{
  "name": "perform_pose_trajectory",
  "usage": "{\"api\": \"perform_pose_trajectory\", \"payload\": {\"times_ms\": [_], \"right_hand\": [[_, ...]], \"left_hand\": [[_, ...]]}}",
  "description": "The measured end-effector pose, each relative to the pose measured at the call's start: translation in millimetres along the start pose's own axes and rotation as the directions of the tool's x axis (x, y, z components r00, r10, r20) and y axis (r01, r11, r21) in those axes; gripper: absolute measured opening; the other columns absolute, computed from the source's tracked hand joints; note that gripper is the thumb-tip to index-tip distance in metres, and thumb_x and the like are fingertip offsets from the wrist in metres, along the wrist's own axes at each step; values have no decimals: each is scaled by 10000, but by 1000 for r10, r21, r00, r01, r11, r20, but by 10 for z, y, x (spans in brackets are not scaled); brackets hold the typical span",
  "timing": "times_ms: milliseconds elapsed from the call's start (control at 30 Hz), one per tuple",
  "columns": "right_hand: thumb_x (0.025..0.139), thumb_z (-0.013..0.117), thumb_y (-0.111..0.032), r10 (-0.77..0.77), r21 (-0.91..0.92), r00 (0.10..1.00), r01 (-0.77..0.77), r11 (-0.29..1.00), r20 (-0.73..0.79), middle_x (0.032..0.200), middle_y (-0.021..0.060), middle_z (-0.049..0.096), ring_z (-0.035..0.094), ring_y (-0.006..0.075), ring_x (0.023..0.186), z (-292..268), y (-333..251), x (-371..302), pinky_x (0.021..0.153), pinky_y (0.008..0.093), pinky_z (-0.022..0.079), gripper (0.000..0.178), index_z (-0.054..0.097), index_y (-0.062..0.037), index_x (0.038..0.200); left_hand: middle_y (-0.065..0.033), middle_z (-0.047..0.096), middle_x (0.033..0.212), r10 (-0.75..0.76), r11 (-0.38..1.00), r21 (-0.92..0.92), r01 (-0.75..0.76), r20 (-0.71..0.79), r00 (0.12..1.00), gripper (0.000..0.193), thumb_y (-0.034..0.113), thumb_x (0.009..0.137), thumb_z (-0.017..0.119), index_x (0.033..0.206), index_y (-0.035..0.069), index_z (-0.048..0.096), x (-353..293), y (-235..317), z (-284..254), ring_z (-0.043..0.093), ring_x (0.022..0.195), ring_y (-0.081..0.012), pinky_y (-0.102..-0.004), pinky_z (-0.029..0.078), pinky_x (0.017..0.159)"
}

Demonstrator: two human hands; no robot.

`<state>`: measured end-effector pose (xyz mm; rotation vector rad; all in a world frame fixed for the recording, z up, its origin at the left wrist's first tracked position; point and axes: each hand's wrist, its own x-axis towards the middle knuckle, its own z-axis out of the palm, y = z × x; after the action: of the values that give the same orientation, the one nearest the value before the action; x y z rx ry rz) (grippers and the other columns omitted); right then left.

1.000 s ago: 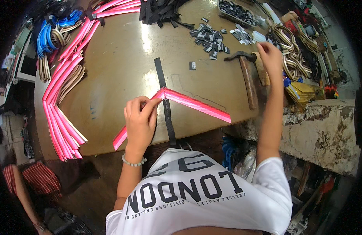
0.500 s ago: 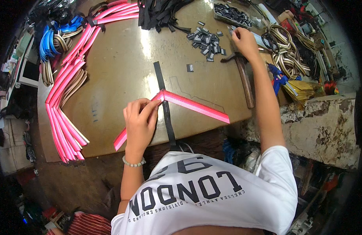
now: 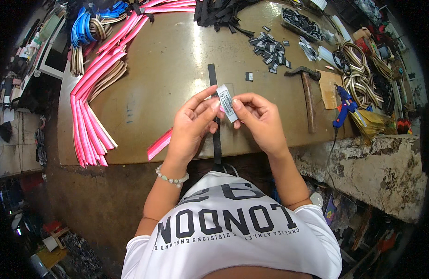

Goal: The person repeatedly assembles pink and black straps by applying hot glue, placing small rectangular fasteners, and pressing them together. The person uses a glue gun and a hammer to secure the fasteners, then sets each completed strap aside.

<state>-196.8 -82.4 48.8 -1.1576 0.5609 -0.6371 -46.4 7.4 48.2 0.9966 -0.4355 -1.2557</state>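
Note:
A small whitish printed label (image 3: 227,103) is held up over the table in front of me. My right hand (image 3: 260,120) pinches its right edge between thumb and fingers. At its left edge are the thumb and forefinger of my left hand (image 3: 196,118), which is closed round the pink ribbed strip (image 3: 159,144). One end of that strip pokes out beyond my left wrist; most of it is hidden behind my hands, with a speck of pink by the left thumb. Beneath them a black band (image 3: 212,74) runs toward me over the table edge.
Bent pink strips (image 3: 86,125) lie along the left side, near blue coils (image 3: 82,30). Black bands (image 3: 219,14) are heaped at the back, with small black tags (image 3: 270,51) right of them. A hammer (image 3: 309,97), glue gun (image 3: 345,107) and coiled cords (image 3: 360,76) sit at right.
My right hand has come back from the far right to meet my left, and now holds the label. The left hand has turned and lifted slightly; the view has shifted.

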Motion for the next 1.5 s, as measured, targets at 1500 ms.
{"api": "perform_pose_trajectory", "payload": {"times_ms": [1500], "right_hand": [[878,720,2,-226,-290,900,118,950,-374,944,59,696,672,109,823,88,18,-384,722,223,554,125,681,45,989]], "left_hand": [[-66,665,965,-1,993,119,1,-2,1000,317,87,971,609,1277,5,580,-278,38,-286,494,645,-29,-156,361,477]]}}
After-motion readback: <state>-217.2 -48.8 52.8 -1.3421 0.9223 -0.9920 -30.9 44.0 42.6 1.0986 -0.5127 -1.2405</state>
